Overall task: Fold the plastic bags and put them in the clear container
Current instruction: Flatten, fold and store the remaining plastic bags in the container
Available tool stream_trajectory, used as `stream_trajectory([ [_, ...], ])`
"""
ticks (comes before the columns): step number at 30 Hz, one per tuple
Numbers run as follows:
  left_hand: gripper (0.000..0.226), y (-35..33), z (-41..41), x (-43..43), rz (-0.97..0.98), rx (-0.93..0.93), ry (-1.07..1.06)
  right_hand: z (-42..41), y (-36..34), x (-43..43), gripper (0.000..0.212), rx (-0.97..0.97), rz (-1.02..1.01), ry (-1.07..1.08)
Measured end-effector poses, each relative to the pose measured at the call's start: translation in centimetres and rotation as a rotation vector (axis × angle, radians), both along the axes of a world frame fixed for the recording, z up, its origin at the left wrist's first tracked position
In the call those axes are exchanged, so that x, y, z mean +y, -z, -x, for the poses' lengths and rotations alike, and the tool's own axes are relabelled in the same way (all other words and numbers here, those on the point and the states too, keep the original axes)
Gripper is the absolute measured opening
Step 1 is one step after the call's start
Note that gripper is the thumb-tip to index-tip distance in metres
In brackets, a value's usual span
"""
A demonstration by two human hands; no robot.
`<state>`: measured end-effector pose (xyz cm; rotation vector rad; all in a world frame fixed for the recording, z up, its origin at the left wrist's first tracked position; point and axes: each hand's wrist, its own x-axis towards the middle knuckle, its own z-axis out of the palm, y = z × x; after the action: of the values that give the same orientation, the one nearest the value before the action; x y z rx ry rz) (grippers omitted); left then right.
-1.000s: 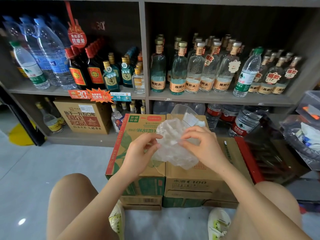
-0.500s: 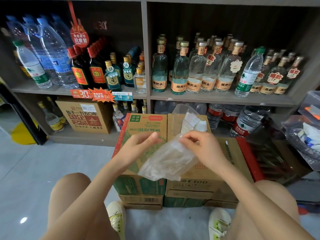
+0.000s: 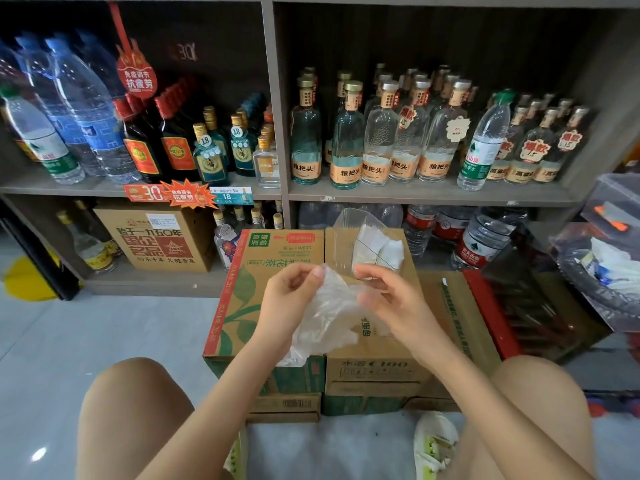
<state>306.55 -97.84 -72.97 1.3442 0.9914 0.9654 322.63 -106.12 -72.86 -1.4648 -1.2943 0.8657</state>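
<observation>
Both hands hold the bag (image 3: 325, 317) above the boxes (image 3: 249, 292) — the left hand (image 3: 291, 299) pinches its upper edge, and the right hand (image 3: 394, 299) curls round its right side. The bag hangs crumpled, with its long axis running down toward the person. The container (image 3: 346, 237) stands just beyond the right hand — I judge this hand the nearer one for placing.

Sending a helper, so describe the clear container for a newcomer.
Cardboard boxes sit before the bottle shelves. The clear container stands at the far end of the box right of the green-leaf box. Unlike the bottles behind, it holds folded white bags.
</observation>
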Motion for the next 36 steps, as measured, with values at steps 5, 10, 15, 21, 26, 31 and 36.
stream_trajectory([
  [5, 0.015, -0.3, 0.7, 0.7, 0.040, -0.073, -0.100, 0.1, 1.1, -0.5, 0.053, -0.040, 0.103, 0.031],
  [10, 0.016, 0.0, 2.5, 1.8, 0.055, -0.094, -0.204, -1.3, 0.9, -1.3, 0.010, 0.090, 0.042, 0.074],
  [15, 0.021, 0.2, 3.5, 2.3, -0.009, -0.050, -0.291, -1.9, 0.4, -1.5, 0.024, 0.328, 0.012, 0.021],
  [21, 0.018, 0.2, 3.2, 2.3, -0.102, 0.019, -0.322, -1.0, -1.0, -0.6, 0.079, 0.423, 0.089, -0.042],
  [26, 0.016, 0.8, 3.3, 2.6, -0.117, 0.073, -0.307, 0.3, -1.5, 0.6, 0.024, 0.357, 0.035, 0.122],
  [31, 0.016, 1.0, 3.8, 2.9, -0.092, 0.090, -0.337, -0.3, -1.1, 0.8, 0.006, 0.325, 0.057, 0.164],
  [36, 0.021, 1.4, 5.4, 4.3, -0.018, 0.066, -0.484, -3.1, -1.8, -0.2, 0.007, 0.190, 0.130, 0.225],
])
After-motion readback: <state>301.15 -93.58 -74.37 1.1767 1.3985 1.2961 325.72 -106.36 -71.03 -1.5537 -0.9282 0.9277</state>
